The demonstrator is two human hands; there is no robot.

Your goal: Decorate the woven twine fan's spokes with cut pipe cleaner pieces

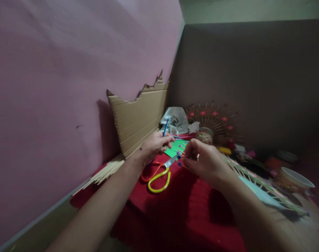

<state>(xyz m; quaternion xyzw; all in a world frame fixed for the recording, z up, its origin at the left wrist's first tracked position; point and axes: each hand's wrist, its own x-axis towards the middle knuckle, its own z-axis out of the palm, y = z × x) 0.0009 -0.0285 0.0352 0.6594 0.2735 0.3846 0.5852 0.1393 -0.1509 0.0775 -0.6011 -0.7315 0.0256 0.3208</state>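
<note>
Middle of the frame, left hand (157, 144): closed around a slim blue stick (165, 127), which rises from the fist and leans slightly right at its top.
Right hand (205, 158): just right of the middle, its thumb and fingers drawn in narrow; it bends toward a few purple-tipped sticks (179, 163), and whether it grips one of them cannot be told.
Purple-tipped sticks: between the two hands, at the middle of the frame, their ball ends pointing left and the lowest one reaching the right hand's fingertips.
Scissors: a pair of scissors (166, 168) lies below the left hand, one handle red, the other yellow, blades pointing up and right toward the balls.
Green paper: sheets of green paper (171, 151) lie behind the scissors, partly covered by the left hand.
Red cloth: a red cloth (172, 210) spreads across the lower middle, under the scissors.
Cardboard: a torn-edged cardboard sheet (141, 119) stands left of centre near the pink wall (57, 70), with a bundle of pale sticks (101, 175) at its foot.
Twine: a ball of twine (204, 138) sits behind the right hand, in front of a fan of sticks (214, 114) with pink flowers.
Tub: a round tub (293, 179) stands at the lower right.
</note>
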